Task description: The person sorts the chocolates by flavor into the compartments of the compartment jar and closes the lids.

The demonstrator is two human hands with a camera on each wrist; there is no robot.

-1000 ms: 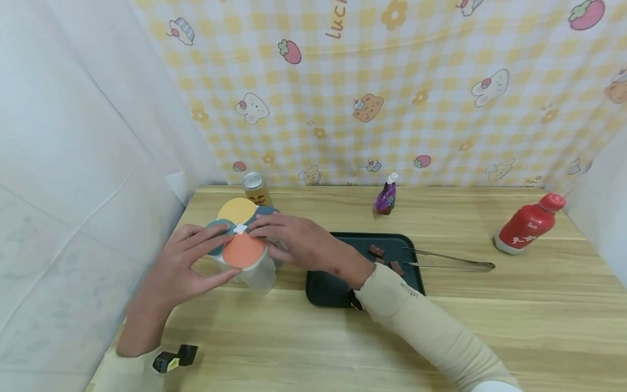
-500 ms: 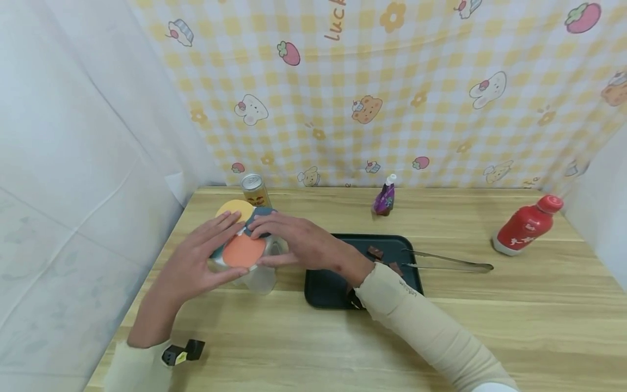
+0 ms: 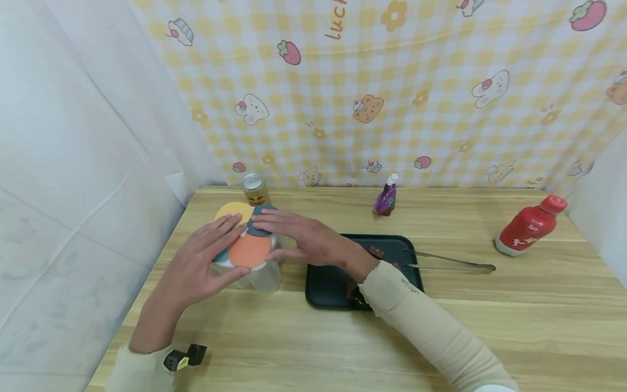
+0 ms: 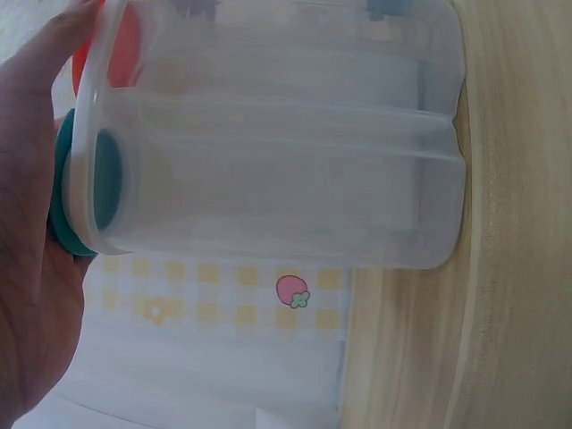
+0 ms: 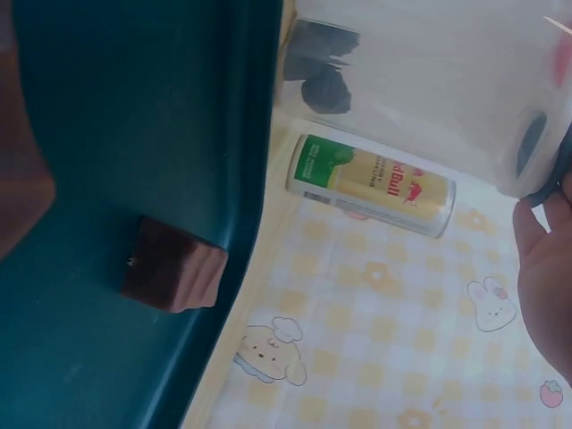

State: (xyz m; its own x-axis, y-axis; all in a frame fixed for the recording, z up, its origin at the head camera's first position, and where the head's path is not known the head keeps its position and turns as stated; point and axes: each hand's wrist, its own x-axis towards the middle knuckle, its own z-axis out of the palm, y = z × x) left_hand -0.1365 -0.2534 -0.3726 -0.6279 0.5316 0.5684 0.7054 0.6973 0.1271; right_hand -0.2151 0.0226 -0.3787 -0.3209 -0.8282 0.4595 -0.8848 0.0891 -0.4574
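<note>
A clear plastic storage container (image 3: 266, 279) stands upright on the wooden table at the left. Its top has four-petal lids: yellow (image 3: 234, 210), dark blue (image 3: 258, 231), orange (image 3: 249, 251) and teal (image 3: 222, 256). My left hand (image 3: 196, 267) rests its fingers across the lid top, covering much of the teal petal, with its thumb by the near rim. The right hand (image 3: 313, 239) lays extended fingers on the dark blue petal, its thumb beside the orange one. Dark pieces (image 5: 326, 67) show through the container wall in the right wrist view.
A gold drink can (image 3: 254, 189) stands behind the container. Under the right forearm lies a dark tray (image 3: 323, 296) with brown chocolate-like pieces (image 5: 174, 265). Metal tongs (image 3: 455, 261) lean over its right edge. A purple spouted pouch (image 3: 386, 200) and red bottle (image 3: 528, 226) stand farther right.
My left hand has slid right and farther over the lid, from the teal petal toward the yellow one. The right hand stays at the dark blue petal, its fingers now straighter.
</note>
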